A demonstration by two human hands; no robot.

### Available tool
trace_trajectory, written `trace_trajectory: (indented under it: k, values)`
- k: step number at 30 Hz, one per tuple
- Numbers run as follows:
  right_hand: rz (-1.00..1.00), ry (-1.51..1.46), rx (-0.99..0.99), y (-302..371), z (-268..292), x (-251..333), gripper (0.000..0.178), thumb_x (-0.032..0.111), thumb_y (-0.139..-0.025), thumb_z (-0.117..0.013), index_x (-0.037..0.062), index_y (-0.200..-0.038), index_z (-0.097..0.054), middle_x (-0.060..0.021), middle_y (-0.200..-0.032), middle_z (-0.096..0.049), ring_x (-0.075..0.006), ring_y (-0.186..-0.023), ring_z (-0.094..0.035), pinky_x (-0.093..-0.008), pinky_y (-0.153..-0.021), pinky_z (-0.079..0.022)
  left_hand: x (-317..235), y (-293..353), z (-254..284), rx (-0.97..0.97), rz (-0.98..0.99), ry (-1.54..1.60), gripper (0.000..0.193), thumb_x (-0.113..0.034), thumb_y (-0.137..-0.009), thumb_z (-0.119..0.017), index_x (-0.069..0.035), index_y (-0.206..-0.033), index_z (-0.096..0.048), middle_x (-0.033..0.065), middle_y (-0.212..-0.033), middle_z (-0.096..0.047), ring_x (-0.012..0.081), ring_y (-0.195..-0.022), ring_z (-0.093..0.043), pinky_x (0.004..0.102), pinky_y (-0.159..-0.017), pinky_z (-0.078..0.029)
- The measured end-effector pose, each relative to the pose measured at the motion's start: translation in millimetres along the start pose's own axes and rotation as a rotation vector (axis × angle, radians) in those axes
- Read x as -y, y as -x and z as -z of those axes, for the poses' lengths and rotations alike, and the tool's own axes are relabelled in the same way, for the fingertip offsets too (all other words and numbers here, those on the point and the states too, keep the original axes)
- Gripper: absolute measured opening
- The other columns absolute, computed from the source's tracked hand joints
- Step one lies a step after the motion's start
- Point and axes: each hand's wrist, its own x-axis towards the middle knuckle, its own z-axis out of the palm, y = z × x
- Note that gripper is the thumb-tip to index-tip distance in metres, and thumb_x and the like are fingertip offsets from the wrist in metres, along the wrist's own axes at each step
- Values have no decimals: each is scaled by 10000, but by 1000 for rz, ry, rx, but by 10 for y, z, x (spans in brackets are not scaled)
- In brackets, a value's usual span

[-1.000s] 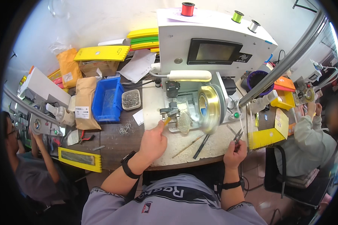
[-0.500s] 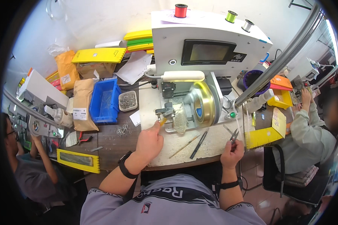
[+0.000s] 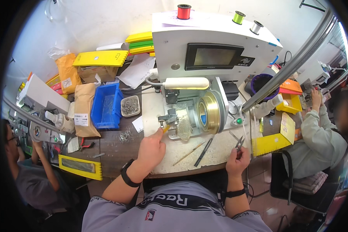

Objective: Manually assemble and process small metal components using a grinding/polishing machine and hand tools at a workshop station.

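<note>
My left hand (image 3: 151, 149) reaches to the small metal clamp (image 3: 167, 117) at the front of a white machine. Its index finger points forward and the other fingers are curled. A small yellow piece (image 3: 166, 130) shows by the fingertip; whether the fingers grip it I cannot tell. My right hand (image 3: 237, 163) is closed around small snips (image 3: 239, 144), above the bench's front edge, with the blades pointing up and apart. Right of the clamp are a clear plastic-wrapped part (image 3: 184, 125) and a brass-coloured wheel (image 3: 209, 116). A black pen-like tool (image 3: 203, 152) and a thin stick (image 3: 188, 154) lie between my hands.
A screen (image 3: 214, 56) and a white lamp bar (image 3: 186, 83) are on the machine, with thread spools (image 3: 184, 12) on top. Left stand a blue bin (image 3: 106, 106) and a tub of small metal pieces (image 3: 130, 106). A metal post (image 3: 290, 58) slants at right. People work on both sides.
The brass wheel looked smeared before and now shows sharp edges. The lit ring on the machine's round button has gone dull. My hands keep nearly the same places.
</note>
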Motion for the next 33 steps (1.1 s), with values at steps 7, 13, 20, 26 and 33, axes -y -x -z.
trace_trajectory:
  k: [7, 13, 20, 26, 33]
  values:
    - [18, -2, 28, -24, 27, -2, 116, 77, -911, -675, -10, -971, -627, -21, -734, -495, -109, -616, -453, -255, -548, -372, -42, -26, 10, -3, 33, 19, 420, 4, -799, -563, 95, -1204, -631, 285, -795, -645, 446, -737, -659, 500, -665, -527]
    - [-34, -54, 139, -128, 67, 148, 147, 48, -878, -706, -15, -999, -653, -56, -724, -507, -155, -591, -483, -282, -549, -410, -69, -3, 22, -17, 47, 36, 410, 4, -802, -554, 93, -1194, -635, 300, -817, -642, 457, -750, -657, 503, -671, -526]
    - [-44, 76, 381, -161, 134, 137, 222, 52, -848, -738, -11, -1054, -687, -107, -749, -573, -248, -632, -584, -353, -586, -476, -26, -6, 42, 7, 11, 17, 448, -2, -803, -537, 84, -1233, -627, 310, -823, -639, 465, -768, -653, 505, -692, -527]
    - [18, 100, 332, -139, 149, 181, 256, 91, -834, -764, -12, -1057, -692, -135, -802, -609, -295, -699, -621, -389, -635, -499, 27, 45, 49, -9, 53, 74, 495, -33, -820, -547, -8, -1305, -640, 275, -772, -623, 416, -674, -646, 420, -633, -510]
    - [-4, 75, 302, -110, 164, 210, 270, 76, -821, -763, -13, -1064, -687, -139, -895, -616, -268, -671, -585, -359, -594, -477, 35, 114, 102, 24, 169, 135, 495, -55, -834, -561, -18, -1322, -634, 262, -776, -627, 359, -650, -641, 378, -643, -511]
